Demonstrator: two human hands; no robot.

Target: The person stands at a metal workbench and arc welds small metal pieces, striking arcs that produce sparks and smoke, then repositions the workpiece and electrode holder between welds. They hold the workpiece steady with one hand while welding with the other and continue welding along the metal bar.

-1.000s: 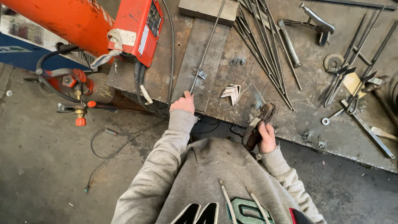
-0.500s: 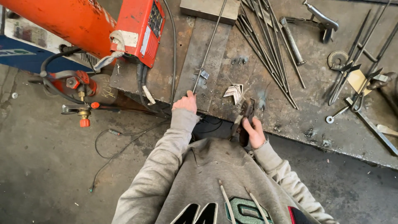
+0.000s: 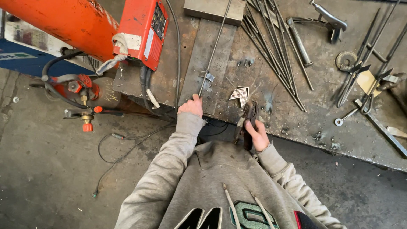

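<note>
Scorched steel workbench (image 3: 296,123) fills the upper view, an orange welding machine (image 3: 144,32) at its near-left corner. Right of that machine, a thin metal rod (image 3: 215,46) lies lengthwise, pointing away from the person; the left hand (image 3: 191,106) pinches its near end. The right hand (image 3: 256,133) is clenched around dark pliers (image 3: 248,116).

Both arms reach forward in grey sleeves, left hand (image 3: 191,106) fingers curled, right hand (image 3: 256,133) fingers clenched.
</note>
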